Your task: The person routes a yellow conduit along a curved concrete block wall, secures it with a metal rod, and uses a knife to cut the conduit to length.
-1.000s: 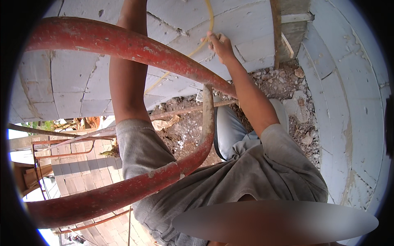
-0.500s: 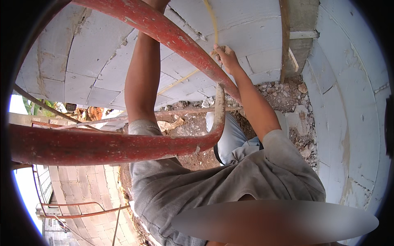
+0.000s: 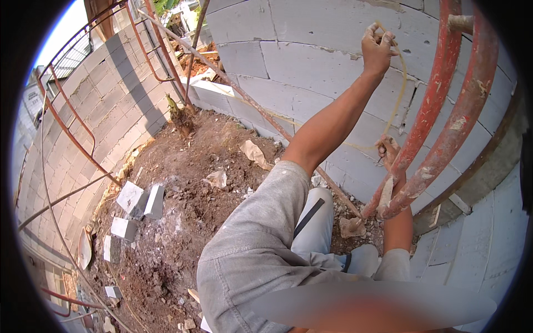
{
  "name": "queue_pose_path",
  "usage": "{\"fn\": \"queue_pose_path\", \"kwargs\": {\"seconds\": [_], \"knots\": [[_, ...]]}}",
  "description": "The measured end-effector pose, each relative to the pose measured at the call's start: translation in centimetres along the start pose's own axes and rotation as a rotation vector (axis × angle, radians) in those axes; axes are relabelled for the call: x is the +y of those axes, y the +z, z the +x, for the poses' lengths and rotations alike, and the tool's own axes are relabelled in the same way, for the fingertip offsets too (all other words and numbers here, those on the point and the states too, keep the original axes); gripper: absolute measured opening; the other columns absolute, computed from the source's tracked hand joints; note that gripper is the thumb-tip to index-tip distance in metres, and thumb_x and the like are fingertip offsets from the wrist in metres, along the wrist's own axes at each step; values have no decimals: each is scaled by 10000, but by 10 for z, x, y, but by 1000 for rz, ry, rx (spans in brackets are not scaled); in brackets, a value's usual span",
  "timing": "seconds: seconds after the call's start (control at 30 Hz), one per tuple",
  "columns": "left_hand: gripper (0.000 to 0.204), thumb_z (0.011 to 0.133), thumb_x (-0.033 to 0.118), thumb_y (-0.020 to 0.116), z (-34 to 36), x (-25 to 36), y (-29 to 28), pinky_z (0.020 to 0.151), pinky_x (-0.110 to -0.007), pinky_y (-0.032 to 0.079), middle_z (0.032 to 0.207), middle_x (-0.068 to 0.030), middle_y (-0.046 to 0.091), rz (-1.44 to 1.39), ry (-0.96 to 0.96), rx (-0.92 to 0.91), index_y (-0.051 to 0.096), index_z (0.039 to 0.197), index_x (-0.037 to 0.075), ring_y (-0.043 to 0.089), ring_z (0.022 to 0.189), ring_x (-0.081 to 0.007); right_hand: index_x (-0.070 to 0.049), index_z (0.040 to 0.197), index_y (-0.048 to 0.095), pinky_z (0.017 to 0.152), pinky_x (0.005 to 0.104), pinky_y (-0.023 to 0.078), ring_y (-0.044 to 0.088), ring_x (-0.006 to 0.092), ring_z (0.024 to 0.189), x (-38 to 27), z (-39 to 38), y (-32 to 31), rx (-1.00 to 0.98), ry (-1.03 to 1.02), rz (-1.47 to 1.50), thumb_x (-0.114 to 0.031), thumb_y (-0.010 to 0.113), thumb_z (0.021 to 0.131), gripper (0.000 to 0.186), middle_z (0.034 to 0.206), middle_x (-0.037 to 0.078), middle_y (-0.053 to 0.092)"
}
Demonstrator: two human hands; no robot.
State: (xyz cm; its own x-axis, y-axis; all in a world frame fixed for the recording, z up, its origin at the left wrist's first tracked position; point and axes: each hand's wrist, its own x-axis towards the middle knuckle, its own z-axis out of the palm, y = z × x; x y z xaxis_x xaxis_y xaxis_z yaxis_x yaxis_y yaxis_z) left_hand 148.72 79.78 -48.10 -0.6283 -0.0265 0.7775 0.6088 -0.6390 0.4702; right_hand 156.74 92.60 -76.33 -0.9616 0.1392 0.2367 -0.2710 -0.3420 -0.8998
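A thin yellowish, translucent hose point(image 3: 404, 83) hangs in a loop against the grey block wall point(image 3: 319, 72). My left hand point(image 3: 377, 51) is raised high beside the wall, its fingers closed on the hose near the top of the loop. Lower down, my right hand point(image 3: 389, 149) pinches the same hose; red pipes partly cover this hand and its forearm. From there the hose runs left along the wall, passing behind my left arm.
Red scaffold pipes point(image 3: 436, 111) stand close on the right. A thin diagonal brace point(image 3: 261, 111) crosses before the wall. Left lie a soil mound point(image 3: 166, 250) and cut block pieces point(image 3: 131, 198). Another block wall point(image 3: 94, 111) and red scaffold frames rise far left.
The view has swung left, bringing the soil mound into sight. My left hand, hidden behind a pipe before, now shows on the hose. The right hand is now below it, behind the pipes.
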Motion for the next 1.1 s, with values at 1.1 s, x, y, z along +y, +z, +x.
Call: {"fn": "queue_pose_path", "kwargs": {"seconds": [1.1], "knots": [[450, 1064, 363, 399, -52, -65, -40, 670, -422, 425, 674, -165, 483, 453, -8, -38, 478, 836, -16, 439, 626, -304, -106, 1017, 561, 517, 177, 364, 471, 34, 622, 2, -16, -2, -50, 102, -192, -244, 641, 971, 166, 916, 4, 611]]}}
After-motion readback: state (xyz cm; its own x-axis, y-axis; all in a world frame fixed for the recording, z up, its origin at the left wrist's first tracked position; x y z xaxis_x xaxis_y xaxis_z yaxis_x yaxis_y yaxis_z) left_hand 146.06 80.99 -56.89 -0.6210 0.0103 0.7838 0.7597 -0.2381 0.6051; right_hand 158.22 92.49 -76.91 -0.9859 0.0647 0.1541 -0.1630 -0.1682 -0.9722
